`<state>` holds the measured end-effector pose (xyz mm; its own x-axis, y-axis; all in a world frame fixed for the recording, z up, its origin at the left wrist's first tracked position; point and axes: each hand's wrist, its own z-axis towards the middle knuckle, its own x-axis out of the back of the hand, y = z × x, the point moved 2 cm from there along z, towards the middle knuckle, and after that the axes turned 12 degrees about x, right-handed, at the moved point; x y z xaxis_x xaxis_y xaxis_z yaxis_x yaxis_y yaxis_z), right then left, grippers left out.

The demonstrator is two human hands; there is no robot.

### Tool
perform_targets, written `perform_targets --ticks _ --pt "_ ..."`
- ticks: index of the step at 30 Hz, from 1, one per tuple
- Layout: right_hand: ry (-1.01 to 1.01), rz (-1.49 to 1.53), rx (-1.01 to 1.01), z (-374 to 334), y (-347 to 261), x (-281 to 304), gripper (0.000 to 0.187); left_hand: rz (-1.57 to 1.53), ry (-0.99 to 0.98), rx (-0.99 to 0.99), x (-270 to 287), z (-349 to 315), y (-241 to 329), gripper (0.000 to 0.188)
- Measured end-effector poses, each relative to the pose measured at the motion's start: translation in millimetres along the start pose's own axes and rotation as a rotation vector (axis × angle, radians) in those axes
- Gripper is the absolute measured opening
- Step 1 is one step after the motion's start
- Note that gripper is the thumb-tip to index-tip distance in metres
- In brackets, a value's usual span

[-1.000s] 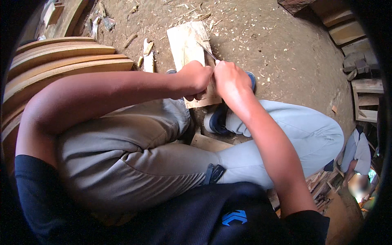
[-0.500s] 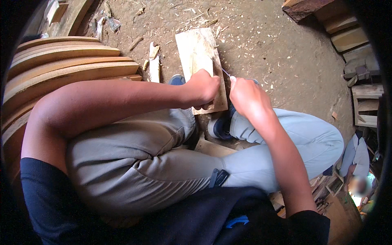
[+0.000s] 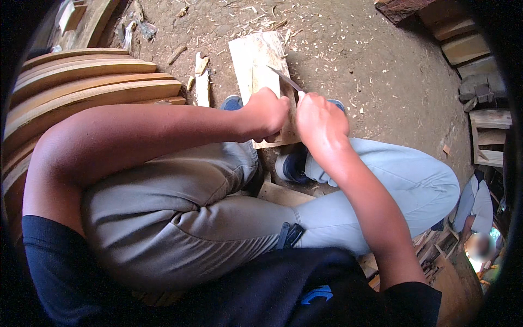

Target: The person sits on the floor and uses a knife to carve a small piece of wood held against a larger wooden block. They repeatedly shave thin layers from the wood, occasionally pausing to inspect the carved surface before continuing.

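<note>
Underfoot: bare earth floor spreads around a person seated in grey trousers, knees apart.
Stacked timbers: long, sawn, gently curved through the lens, the timbers fill the left side, clear of the work.
Board: the pale board lies between and beyond the knees, among blue shoes. Its long axis runs away from the body, the far end leaning slightly left; a paler strip shows on its face, whether a separate piece cannot be told.
Right hand: closed around the handle of a knife, the right hand sits at the board's right edge, with most of the wood to its left and ahead.
Left hand: fingers curled over the board's near half, the left hand is the nearer of the two to its centreline; what they enclose, and how tightly, is hidden.
Blade: narrow, it points forward and left from the right fist, its long axis slanting across the board's own, tip over the wood beyond the left knuckles. Whether its edge touches cannot be told.
Shavings: curled shavings litter the ground past the board's far end.
</note>
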<state>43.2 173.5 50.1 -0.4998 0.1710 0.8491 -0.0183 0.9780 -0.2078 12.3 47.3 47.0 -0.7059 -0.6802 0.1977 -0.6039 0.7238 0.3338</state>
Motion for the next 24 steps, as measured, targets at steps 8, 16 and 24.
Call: perform_targets --ticks 8,16,24 --pt "0.050 -0.068 0.137 22 10 -7 0.028 -0.008 -0.022 -0.012 0 2 -2 0.043" --pt "0.043 0.076 0.122 2 30 12 0.049 0.069 -0.033 -0.009 1 7 -2 0.045" --pt "0.004 -0.062 0.093 -9 20 12 0.033 0.034 0.010 -0.040 0 4 -3 0.037"
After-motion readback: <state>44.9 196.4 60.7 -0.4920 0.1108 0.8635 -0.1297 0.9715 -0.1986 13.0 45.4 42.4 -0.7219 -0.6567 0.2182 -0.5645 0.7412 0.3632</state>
